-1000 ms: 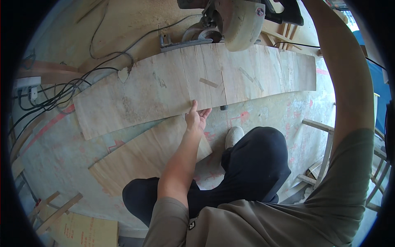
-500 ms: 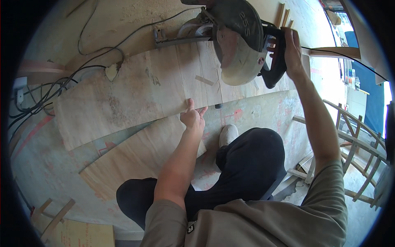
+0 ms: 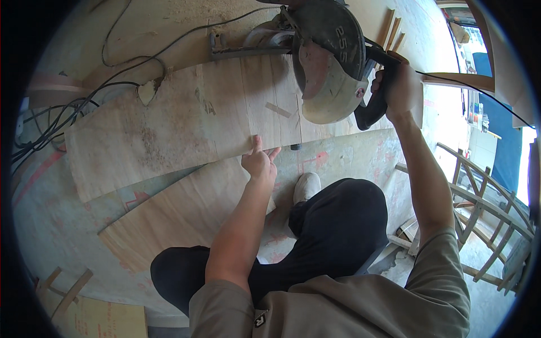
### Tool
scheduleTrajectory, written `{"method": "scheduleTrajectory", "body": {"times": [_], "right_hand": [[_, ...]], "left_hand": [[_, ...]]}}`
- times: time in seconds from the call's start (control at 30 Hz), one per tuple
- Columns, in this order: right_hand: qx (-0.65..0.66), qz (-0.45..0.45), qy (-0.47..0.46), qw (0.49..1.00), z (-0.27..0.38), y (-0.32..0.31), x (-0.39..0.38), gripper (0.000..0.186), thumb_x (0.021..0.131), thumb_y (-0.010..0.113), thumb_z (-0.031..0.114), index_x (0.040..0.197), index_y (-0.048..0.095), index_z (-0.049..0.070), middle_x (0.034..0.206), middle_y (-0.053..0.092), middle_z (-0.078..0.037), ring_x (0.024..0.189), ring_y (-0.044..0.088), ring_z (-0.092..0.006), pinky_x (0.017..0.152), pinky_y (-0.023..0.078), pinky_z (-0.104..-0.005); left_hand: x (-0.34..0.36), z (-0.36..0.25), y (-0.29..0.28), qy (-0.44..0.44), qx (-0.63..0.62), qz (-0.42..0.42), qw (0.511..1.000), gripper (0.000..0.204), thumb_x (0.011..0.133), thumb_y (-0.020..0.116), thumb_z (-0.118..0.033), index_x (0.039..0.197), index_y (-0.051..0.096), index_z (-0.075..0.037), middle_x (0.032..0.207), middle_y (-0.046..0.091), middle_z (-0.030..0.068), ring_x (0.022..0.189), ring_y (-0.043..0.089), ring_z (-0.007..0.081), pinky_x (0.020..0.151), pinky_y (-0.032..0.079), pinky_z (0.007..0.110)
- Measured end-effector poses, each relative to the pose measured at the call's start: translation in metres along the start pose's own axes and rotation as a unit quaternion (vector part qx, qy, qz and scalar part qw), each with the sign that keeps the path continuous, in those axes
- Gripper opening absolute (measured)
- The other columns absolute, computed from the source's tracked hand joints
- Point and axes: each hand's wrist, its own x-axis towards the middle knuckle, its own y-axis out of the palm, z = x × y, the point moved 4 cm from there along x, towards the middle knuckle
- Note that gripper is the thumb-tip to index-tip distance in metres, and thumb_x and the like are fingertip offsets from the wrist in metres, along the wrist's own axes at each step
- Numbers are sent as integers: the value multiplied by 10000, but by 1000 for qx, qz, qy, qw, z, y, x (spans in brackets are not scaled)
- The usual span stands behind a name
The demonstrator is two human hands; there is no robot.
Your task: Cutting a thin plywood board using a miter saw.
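Clamping its grip on the black handle [image 3: 373, 110], the right hand [image 3: 401, 90] holds the power saw [image 3: 331, 48], upper centre of frame. Mid-frame, the left hand [image 3: 259, 162] rests its thumb on the plywood panel [image 3: 174, 121]; whether that grip is clamped, I cannot tell.

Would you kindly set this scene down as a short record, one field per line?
Left grip: at the near edge of the upper plywood board, thumb extended over it
Right grip: closed around the black handle
Saw: overlaps the board in view; pale guard
Lower board: nearer the person
Right side: wooden frame
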Motion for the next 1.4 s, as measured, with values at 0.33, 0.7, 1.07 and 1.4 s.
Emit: {"method": "scheduleTrajectory", "body": {"times": [0.33, 0.7, 1.07, 1.4], "right_hand": [[3, 11, -5, 1000, -3, -1, -2, 574, 1037, 307, 538, 1256, 506, 46, 726, 577, -69, 548, 564, -132, 505, 509, -271], [5, 5, -8, 1000, -4, -3, -2, 570, 1037, 305, 538, 1258, 497, 49, 724, 580, -71, 529, 566, -142, 497, 516, -278], [-5, 4, -15, 1000, -11, -3, -6, 582, 1034, 295, 553, 1243, 496, 48, 682, 567, -71, 514, 561, -143, 488, 506, -278], [-2, -4, -25, 1000, -20, 0, -12, 589, 1030, 290, 566, 1226, 493, 50, 677, 561, -70, 512, 554, -147, 485, 499, -286]], "left_hand": [[-4, -2, 1, 7, -8, 9, 1000, 344, 956, 636, -130, 1197, 462, 42, 1174, 582, 172, 1018, 644, 348, 778, 631, 503], [0, 0, -1, 11, -11, 16, 1000, 338, 961, 631, -143, 1194, 475, 45, 1184, 584, 172, 1007, 653, 351, 761, 636, 491], [-7, -2, 3, 9, -3, -27, 1000, 334, 962, 630, -146, 1190, 479, 47, 1160, 587, 165, 990, 650, 326, 744, 640, 481], [-4, -1, 2, 9, 0, -20, 1000, 341, 956, 642, -158, 1182, 489, 46, 1143, 585, 158, 936, 646, 296, 734, 644, 459]]}}
